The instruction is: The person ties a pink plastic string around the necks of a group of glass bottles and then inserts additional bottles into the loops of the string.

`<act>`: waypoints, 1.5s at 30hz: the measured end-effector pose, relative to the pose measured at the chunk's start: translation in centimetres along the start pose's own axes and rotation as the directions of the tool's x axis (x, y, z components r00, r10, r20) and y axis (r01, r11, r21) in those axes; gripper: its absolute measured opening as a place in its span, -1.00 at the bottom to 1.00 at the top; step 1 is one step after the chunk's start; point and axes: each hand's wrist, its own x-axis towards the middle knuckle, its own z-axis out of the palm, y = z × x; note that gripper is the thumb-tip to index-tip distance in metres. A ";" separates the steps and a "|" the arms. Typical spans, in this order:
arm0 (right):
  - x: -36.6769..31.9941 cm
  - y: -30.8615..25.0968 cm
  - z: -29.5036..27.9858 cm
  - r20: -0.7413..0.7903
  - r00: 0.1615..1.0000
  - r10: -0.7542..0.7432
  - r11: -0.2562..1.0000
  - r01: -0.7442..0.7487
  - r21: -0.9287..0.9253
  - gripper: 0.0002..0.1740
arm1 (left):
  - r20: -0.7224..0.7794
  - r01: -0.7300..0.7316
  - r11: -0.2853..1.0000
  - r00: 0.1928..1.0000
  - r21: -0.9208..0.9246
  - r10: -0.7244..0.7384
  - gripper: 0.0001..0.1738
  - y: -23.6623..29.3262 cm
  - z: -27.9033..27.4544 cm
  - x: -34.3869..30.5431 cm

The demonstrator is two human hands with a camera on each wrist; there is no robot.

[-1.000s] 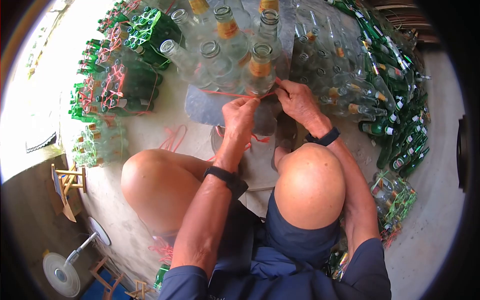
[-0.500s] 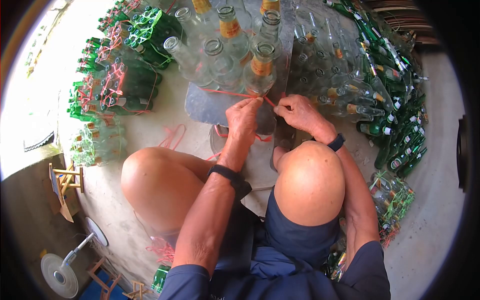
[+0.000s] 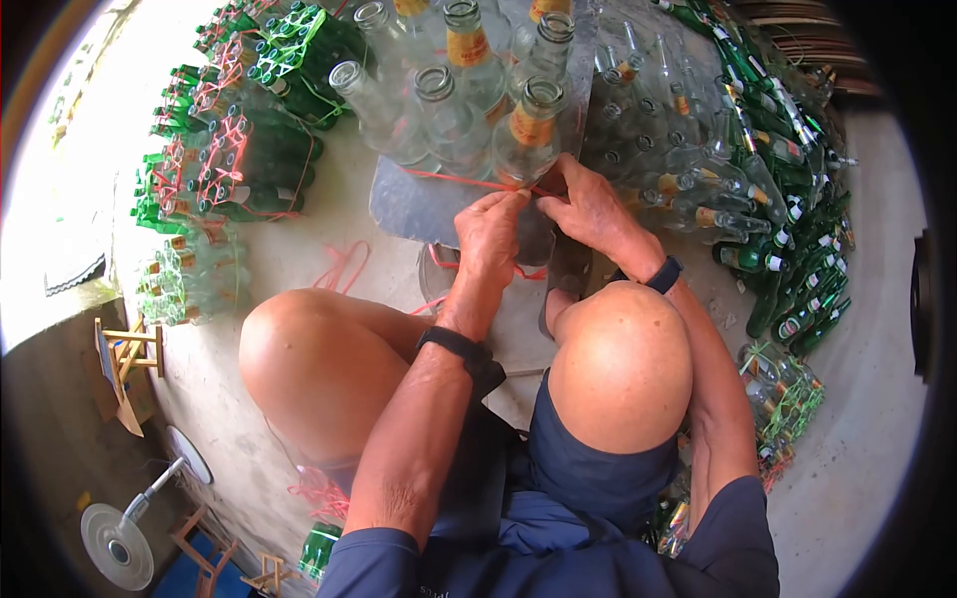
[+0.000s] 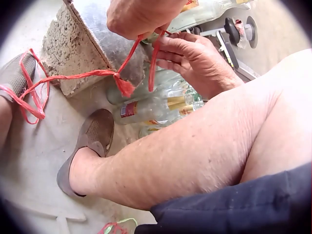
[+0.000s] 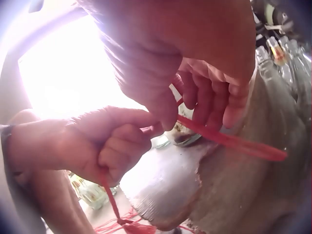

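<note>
Clear glass bottles (image 3: 526, 145), several with orange neck labels, stand in a group on a grey metal-topped slab (image 3: 414, 211). Red plastic string (image 3: 444, 179) runs low around their near side. At the front bottle's base, my left hand (image 3: 486, 237) pinches the string between thumb and curled forefinger; a frayed end (image 4: 126, 87) hangs below it in the left wrist view. Just to the right, my right hand (image 3: 595, 211) holds another stretch of string between thumb and fingers. In the right wrist view a folded strand (image 5: 239, 145) sticks out past its thumb, and the hands nearly meet.
Tied bundles of green bottles (image 3: 254, 164) stand at the left. More clear bottles (image 3: 663, 130) and a heap of green bottles (image 3: 807, 269) lie to the right. Loose red string (image 3: 344, 271) trails on the floor by my knees. A fan (image 3: 118, 546) is at the lower left.
My right hand first drew down and away from the front bottle, stretching a strand of string, then came back up to its base. My left hand keeps its pinch and shifts slightly right.
</note>
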 end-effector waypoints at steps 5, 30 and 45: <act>0.3 2.4 1.7 -0.012 0.996 0.085 0.983 -0.082 0.165 -0.63 | 0.011 0.010 1.000 1.000 0.000 -0.010 -0.79 0.3 0.1 -0.2; -0.2 1.2 0.8 -0.072 0.997 0.041 0.986 -0.029 0.162 -0.72 | 0.079 -0.219 0.904 0.976 0.368 0.204 -0.71 0.9 -0.9 1.1; 0.2 0.8 0.5 -0.097 0.931 -0.351 0.911 0.315 -0.266 -0.87 | 0.062 -0.339 0.820 0.934 0.461 0.352 -0.69 1.3 -0.5 0.2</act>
